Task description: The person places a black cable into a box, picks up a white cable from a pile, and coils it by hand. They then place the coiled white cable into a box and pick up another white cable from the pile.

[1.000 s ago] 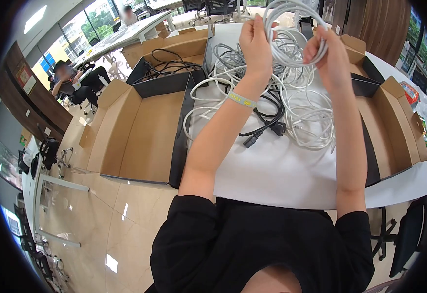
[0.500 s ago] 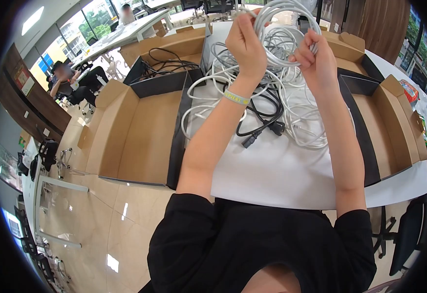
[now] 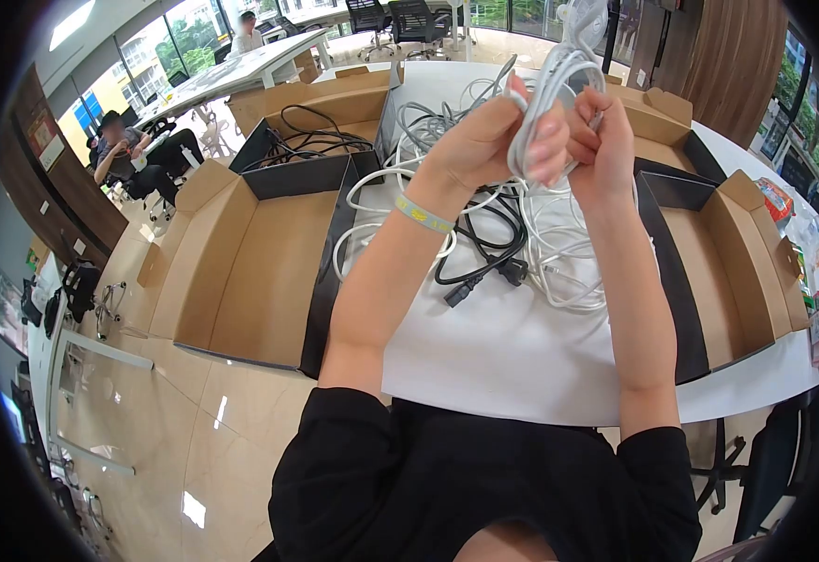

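My left hand (image 3: 483, 142) is clamping its grip around the coiled white cable (image 3: 550, 89), lying twelve-to-six, while my right hand (image 3: 606, 150) is pinching it from three o'clock.

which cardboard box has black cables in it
The far left box; black cables lie inside. The near left box and near right box show bare cardboard.

Cardboard box (image 3: 260, 272), black power cord (image 3: 513, 273)

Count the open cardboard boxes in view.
4: the empty left box, the cable-filled box behind it, the near right box, the far right box behind that. The held white cable bundle may hide more.
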`<state>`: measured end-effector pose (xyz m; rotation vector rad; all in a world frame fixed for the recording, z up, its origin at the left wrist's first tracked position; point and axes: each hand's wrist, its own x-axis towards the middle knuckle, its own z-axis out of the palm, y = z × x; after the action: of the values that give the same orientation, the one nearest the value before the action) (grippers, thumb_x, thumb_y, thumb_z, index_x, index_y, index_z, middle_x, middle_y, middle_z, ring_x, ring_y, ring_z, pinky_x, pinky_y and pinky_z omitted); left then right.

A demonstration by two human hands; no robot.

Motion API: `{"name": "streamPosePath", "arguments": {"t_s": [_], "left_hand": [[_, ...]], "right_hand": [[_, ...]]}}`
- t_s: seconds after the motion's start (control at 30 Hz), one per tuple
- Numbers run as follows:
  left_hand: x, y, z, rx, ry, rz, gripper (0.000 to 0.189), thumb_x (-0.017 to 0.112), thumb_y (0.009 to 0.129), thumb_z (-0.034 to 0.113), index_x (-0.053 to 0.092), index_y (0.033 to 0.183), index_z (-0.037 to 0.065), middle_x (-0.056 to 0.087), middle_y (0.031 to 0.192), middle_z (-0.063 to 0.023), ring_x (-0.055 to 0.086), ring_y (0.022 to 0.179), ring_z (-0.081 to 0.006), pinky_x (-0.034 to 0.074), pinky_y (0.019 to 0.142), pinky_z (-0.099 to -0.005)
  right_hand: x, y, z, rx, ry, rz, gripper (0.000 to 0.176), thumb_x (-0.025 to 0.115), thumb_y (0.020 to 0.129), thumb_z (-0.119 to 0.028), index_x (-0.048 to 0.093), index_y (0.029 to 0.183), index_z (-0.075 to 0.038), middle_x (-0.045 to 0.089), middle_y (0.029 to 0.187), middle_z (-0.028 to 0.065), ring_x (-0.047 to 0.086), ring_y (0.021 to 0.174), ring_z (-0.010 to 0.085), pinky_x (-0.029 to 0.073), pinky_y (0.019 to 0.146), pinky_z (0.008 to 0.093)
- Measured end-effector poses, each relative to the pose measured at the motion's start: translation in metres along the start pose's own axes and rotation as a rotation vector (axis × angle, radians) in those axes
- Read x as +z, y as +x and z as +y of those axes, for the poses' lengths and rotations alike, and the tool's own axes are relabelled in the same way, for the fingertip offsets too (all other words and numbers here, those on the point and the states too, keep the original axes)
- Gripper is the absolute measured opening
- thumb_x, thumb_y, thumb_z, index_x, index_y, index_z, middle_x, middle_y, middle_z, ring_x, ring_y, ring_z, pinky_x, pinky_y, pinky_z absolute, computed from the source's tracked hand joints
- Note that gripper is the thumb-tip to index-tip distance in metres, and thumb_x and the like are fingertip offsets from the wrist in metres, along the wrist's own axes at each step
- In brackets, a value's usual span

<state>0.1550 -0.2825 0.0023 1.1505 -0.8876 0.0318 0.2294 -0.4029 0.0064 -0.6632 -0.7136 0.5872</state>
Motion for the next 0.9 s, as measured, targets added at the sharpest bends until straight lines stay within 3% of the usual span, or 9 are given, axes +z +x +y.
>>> {"name": "streamPosePath", "arguments": {"t_s": [0.13, 0.2, 0.23, 0.37, 0.53, 0.6, 0.73, 0.8, 0.9], "left_hand": [[-0.002, -0.002, 0.018, -0.013, -0.109, 0.005, 0.034, 0.044, 0.088, 0.043, 0.047, 0.074, 0.012, 0.038, 0.056, 0.0059, 0.039, 0.049, -0.0067, 0.037, 0.054, -0.0249], [0.004, -0.005, 0.029, 0.028, 0.302, 0.379, 0.029, 0.048, 0.087, 0.036, 0.050, 0.077, 0.009, 0.037, 0.056, 0.0054, 0.038, 0.049, -0.0069, 0.037, 0.055, -0.0250], [0.007, -0.005, 0.032, 0.068, 0.398, 0.460, 0.026, 0.051, 0.087, 0.031, 0.053, 0.080, 0.006, 0.037, 0.056, 0.0043, 0.037, 0.049, -0.0071, 0.036, 0.054, -0.0261], [0.003, -0.001, 0.032, 0.143, 0.541, 0.590, 0.027, 0.050, 0.088, 0.030, 0.054, 0.080, 0.005, 0.037, 0.057, 0.0033, 0.037, 0.049, -0.0068, 0.036, 0.053, -0.0252], [-0.003, 0.000, 0.031, 0.135, 0.731, 0.696, 0.031, 0.050, 0.088, 0.031, 0.053, 0.077, 0.002, 0.038, 0.058, 0.0030, 0.034, 0.048, -0.0050, 0.032, 0.048, -0.0204], [-0.001, 0.004, 0.030, 0.160, 0.748, 0.724, 0.031, 0.052, 0.087, 0.031, 0.052, 0.074, 0.002, 0.038, 0.057, 0.0031, 0.033, 0.047, -0.0041, 0.031, 0.045, -0.0197], [-0.003, 0.000, 0.026, 0.048, 0.934, 0.749, 0.031, 0.054, 0.086, 0.029, 0.052, 0.072, 0.002, 0.038, 0.054, 0.0044, 0.031, 0.044, -0.0030, 0.028, 0.042, -0.0183], [-0.005, 0.003, 0.022, 0.039, 0.954, 0.755, 0.030, 0.054, 0.086, 0.028, 0.052, 0.072, 0.002, 0.038, 0.054, 0.0045, 0.031, 0.044, -0.0030, 0.029, 0.042, -0.0185], [0.000, 0.001, 0.022, 0.033, 0.931, 0.775, 0.029, 0.054, 0.086, 0.028, 0.052, 0.071, 0.003, 0.038, 0.054, 0.0044, 0.030, 0.044, -0.0020, 0.027, 0.042, -0.0188]], "right_hand": [[-0.005, 0.003, 0.003, 0.013, 0.085, 0.002, 0.025, 0.047, 0.083, -0.026, 0.038, 0.065, -0.011, 0.027, 0.047, -0.0044, 0.025, 0.040, 0.0078, 0.032, 0.045, 0.0260], [-0.001, 0.002, -0.009, -0.094, -0.112, 0.008, 0.023, 0.048, 0.083, -0.027, 0.044, 0.070, -0.009, 0.036, 0.050, -0.0018, 0.038, 0.043, 0.0100, 0.042, 0.052, 0.0278], [-0.009, 0.003, -0.017, -0.131, -0.202, -0.081, 0.030, 0.050, 0.083, -0.033, 0.052, 0.077, -0.004, 0.050, 0.057, 0.0029, 0.053, 0.053, 0.0133, 0.048, 0.061, 0.0290], [-0.007, -0.003, -0.036, -0.197, -0.426, -0.166, 0.047, 0.051, 0.083, -0.044, 0.060, 0.081, 0.003, 0.061, 0.068, 0.0094, 0.061, 0.067, 0.0148, 0.048, 0.062, 0.0282], [-0.014, -0.007, -0.031, -0.275, -0.588, -0.197, 0.053, 0.046, 0.085, -0.045, 0.064, 0.075, 0.004, 0.062, 0.065, 0.0110, 0.061, 0.063, 0.0153, 0.048, 0.057, 0.0245], [-0.012, 0.000, -0.028, -0.345, -0.600, -0.314, 0.053, 0.036, 0.090, -0.042, 0.059, 0.095, 0.006, 0.063, 0.072, 0.0125, 0.062, 0.063, 0.0163, 0.050, 0.058, 0.0266], [-0.010, -0.002, -0.024, -0.355, -0.515, -0.230, 0.042, 0.048, 0.088, -0.033, 0.052, 0.111, 0.002, 0.063, 0.077, 0.0110, 0.059, 0.054, 0.0107, 0.043, 0.049, 0.0185], [-0.011, 0.002, -0.027, -0.349, -0.653, -0.249, 0.038, 0.046, 0.089, -0.034, 0.059, 0.093, 0.001, 0.062, 0.084, 0.0125, 0.060, 0.061, 0.0143, 0.048, 0.055, 0.0236], [-0.013, 0.003, -0.025, -0.426, -0.628, -0.235, 0.038, 0.049, 0.088, -0.029, 0.051, 0.117, -0.005, 0.062, 0.085, 0.0094, 0.061, 0.061, 0.0107, 0.046, 0.051, 0.0197]]}}
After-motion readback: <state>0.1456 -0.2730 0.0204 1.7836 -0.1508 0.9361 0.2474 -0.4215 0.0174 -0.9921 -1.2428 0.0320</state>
